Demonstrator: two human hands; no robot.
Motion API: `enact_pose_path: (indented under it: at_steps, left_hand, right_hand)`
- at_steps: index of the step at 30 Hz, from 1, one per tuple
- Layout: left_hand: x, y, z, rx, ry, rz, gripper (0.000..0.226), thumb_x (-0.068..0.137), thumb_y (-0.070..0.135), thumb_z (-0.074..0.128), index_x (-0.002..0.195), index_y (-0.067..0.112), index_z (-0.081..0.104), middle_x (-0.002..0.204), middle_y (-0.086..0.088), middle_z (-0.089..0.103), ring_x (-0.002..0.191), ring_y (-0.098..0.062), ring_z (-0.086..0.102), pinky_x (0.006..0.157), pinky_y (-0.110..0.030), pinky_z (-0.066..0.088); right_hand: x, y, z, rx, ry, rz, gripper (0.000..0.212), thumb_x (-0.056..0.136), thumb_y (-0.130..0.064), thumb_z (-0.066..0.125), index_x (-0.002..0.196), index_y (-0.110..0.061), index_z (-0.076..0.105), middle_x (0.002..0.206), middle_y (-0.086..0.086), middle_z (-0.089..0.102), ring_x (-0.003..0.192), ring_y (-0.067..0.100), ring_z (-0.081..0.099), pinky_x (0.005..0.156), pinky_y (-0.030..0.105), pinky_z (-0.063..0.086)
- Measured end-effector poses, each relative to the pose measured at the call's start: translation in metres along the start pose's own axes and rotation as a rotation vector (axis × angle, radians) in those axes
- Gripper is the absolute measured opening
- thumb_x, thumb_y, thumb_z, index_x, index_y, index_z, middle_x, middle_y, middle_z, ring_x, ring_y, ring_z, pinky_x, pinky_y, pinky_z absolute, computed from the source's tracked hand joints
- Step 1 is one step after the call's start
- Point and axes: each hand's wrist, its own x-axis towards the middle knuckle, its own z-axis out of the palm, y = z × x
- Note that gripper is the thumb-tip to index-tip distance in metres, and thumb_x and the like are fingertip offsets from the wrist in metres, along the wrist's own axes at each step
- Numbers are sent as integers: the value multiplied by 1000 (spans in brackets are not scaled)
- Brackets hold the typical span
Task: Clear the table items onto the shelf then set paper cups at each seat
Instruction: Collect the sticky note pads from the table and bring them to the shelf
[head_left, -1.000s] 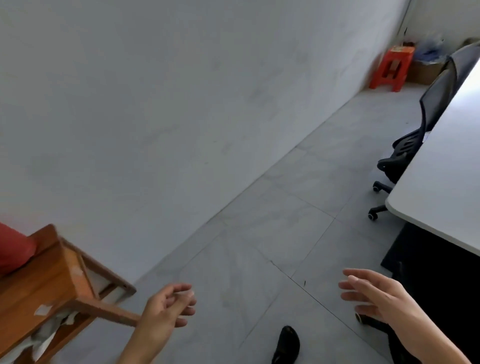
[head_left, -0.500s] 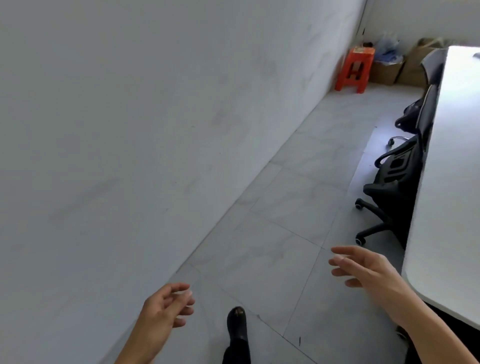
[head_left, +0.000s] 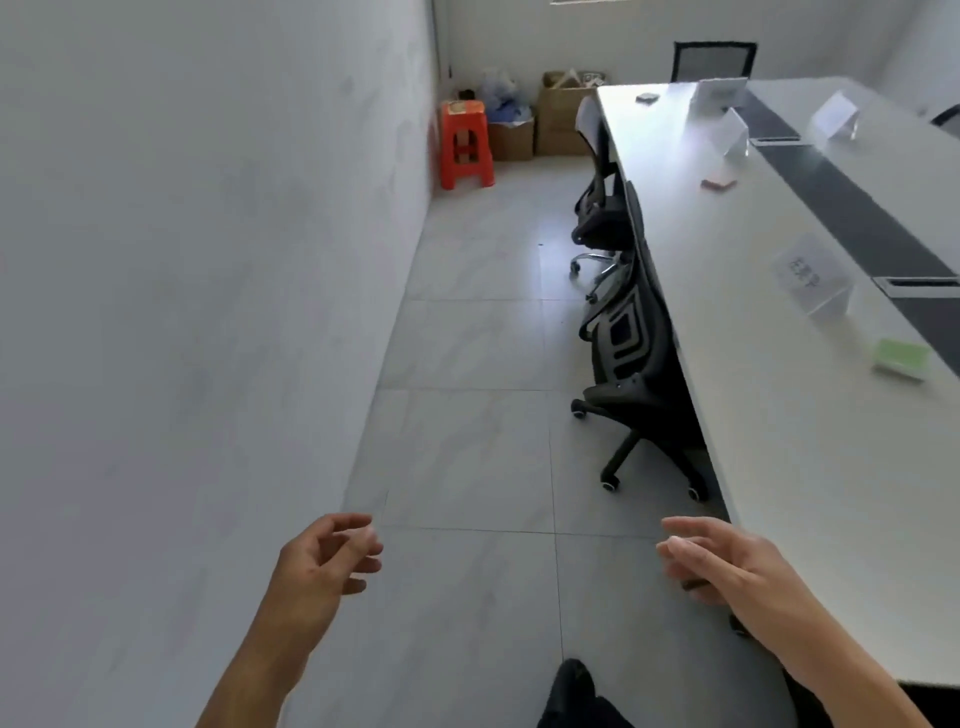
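Tiled floor (head_left: 467, 457) is flanked by a white desk (head_left: 779, 441) | left hand (head_left: 322, 561) held empty, loosely curled | right hand (head_left: 727, 564) held empty, relaxed, outstretched

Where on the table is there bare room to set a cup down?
Near end of the table, from the right hand up to the green box, is bare; so is the edge by the chairs. The far end is crowded with clear signs.
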Motion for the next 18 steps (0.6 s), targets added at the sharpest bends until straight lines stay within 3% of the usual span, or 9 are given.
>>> enact_pose_path:
  at_steps: [5, 10, 13, 18]
  left_hand:
    - [100, 41, 63, 82, -166, -10, 13, 93, 16, 59, 104, 12, 66, 91, -14, 73, 84, -28, 70, 70, -33, 54]
    - [184, 94, 108, 151, -212, -1, 13, 92, 11, 60, 103, 10, 67, 82, -12, 76, 81, -30, 71, 68, -36, 55]
    - [228, 125, 136, 176, -211, 21, 12, 92, 13, 60, 102, 12, 67, 87, -12, 74, 84, -30, 70, 70, -37, 54]
    - [293, 159, 198, 210, -375, 2, 12, 92, 9, 60, 101, 10, 67, 87, -17, 74, 79, -29, 70, 68, -36, 53]
  right_hand:
    - [83, 4, -38, 58, 126, 100, 17, 89, -24, 65, 106, -23, 68, 90, 1, 77, 86, 17, 73, 83, 42, 54]
    - [173, -20, -79, 17, 185, 92, 24, 88, -30, 66, 111, -24, 67, 90, -5, 75, 90, 12, 70, 86, 33, 52]
    - [219, -42, -105, -51, 191, 51, 24, 88, -34, 65, 111, -29, 65, 98, -8, 71, 94, 10, 67, 83, 28, 51]
    - [267, -57, -139, 29, 287, 79, 15, 88, -33, 65, 102, -38, 64, 97, -4, 72, 92, 13, 69, 87, 35, 53]
